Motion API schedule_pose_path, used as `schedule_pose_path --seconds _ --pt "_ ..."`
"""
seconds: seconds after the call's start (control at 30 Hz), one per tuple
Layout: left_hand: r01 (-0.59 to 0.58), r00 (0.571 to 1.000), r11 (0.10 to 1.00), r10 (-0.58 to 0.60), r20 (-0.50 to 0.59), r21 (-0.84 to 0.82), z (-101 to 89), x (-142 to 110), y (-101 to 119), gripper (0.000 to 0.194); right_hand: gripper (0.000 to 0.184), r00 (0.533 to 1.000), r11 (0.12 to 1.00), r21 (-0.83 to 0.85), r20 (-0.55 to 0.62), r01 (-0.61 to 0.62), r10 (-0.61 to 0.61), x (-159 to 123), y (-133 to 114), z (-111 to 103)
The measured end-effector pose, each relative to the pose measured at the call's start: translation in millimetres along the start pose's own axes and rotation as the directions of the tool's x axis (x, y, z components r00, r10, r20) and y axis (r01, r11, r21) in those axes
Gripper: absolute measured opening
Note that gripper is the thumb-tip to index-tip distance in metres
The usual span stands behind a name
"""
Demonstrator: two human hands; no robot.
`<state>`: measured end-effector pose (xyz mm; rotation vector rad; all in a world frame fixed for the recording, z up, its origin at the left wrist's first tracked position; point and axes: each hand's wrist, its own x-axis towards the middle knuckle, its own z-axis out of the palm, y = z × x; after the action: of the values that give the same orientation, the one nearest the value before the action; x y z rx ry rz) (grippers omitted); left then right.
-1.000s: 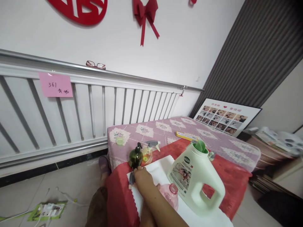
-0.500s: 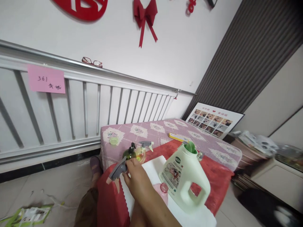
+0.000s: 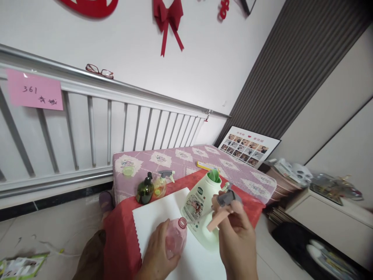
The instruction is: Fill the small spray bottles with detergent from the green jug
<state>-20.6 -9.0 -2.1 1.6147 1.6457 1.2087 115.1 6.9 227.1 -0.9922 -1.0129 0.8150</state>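
Observation:
My left hand [image 3: 160, 245] is wrapped round a small pink clear bottle [image 3: 175, 237] with an uncapped neck. In my right hand [image 3: 234, 229] is a grey trigger spray head [image 3: 227, 197] with a pinkish trigger. Its thin tube [image 3: 201, 217] slants down to the left, its end close to the bottle's mouth. A large pale green detergent jug [image 3: 194, 202] stands behind, partly hidden by my right hand, with a green funnel-like piece [image 3: 214, 175] in its opening. Left of the jug are a dark green pump bottle [image 3: 145, 190] and a yellowish spray bottle [image 3: 160, 187].
White paper [image 3: 151, 217] lies over a red cloth [image 3: 119, 233] on a flowered mattress-like surface [image 3: 171, 157]. A green lid [image 3: 128, 170] and a yellow-edged box [image 3: 206, 166] lie farther back. A radiator [image 3: 99, 128] lines the wall; a photo board [image 3: 247, 146] leans behind.
My right hand has moved right with the spray head, from the left edge of the paper to beside the jug. My left hand now shows, holding the pink bottle. The view has shifted right.

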Motion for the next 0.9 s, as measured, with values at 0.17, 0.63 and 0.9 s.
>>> schedule_pose_path --seconds 0.17,0.63,0.9 --pt "-0.020 1.000 0.999 0.020 -0.003 0.039 -0.8 -1 1 0.090 0.038 0.992 0.994 -0.103 0.121 -0.018 0.031 3 23 5" --pt "0.027 0.997 1.000 -0.028 0.067 0.013 -6.1 0 8 0.094 0.043 0.842 0.958 -0.179 0.459 -0.225 0.284 -6 84 -9" --pt "0.063 0.996 0.998 -0.062 0.064 -0.022 -8.7 -2 18 0.093 0.041 0.792 0.954 -0.186 0.533 -0.234 0.298 -9 97 -16"
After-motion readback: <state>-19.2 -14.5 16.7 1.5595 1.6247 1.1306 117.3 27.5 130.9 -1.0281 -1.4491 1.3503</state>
